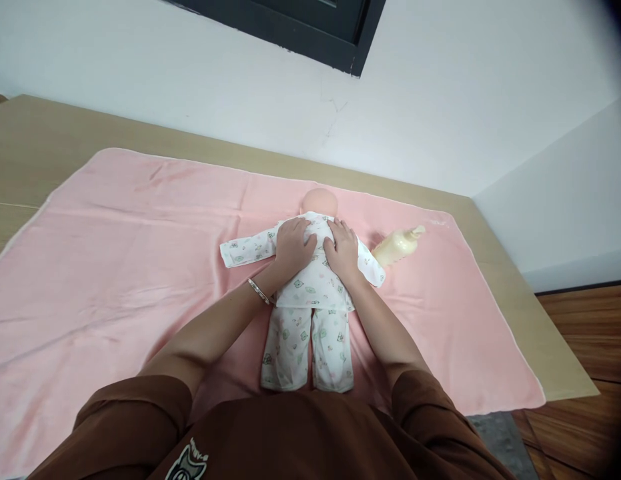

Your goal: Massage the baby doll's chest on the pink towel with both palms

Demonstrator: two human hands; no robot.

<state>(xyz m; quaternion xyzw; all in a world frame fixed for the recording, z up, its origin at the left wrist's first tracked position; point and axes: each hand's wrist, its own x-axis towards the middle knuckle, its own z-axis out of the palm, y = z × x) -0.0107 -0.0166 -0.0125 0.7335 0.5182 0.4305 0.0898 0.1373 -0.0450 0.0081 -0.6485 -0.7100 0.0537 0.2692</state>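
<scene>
Nearest is the person's brown top (300, 433), with a badge (188, 463) toward its left side and sleeves ending around the elbows. Beyond it, the doll (310, 287) lies stretched out on a pink cloth (115, 267), its trousers (287, 350) at the near end, in white fabric with a small print. A light bracelet (259, 291) circles the left wrist. Farther up, the left hand (294, 245) and right hand (343, 248) rest side by side on the upper part of the printed shirt (303, 283), palms down, thumbs spread away from the fingers, clamped on nothing. One shirt sleeve reaches out left, the other right; just beside the right one a cream-coloured bottle (396, 247) lies tipped over, its tip toward the far right. The doll's bald head (320, 201) is past the hands, near the cloth's far edge. Farther still come the bare strip of the table (35, 140), a white wall (240, 100) and a dark frame (310, 30)
</scene>
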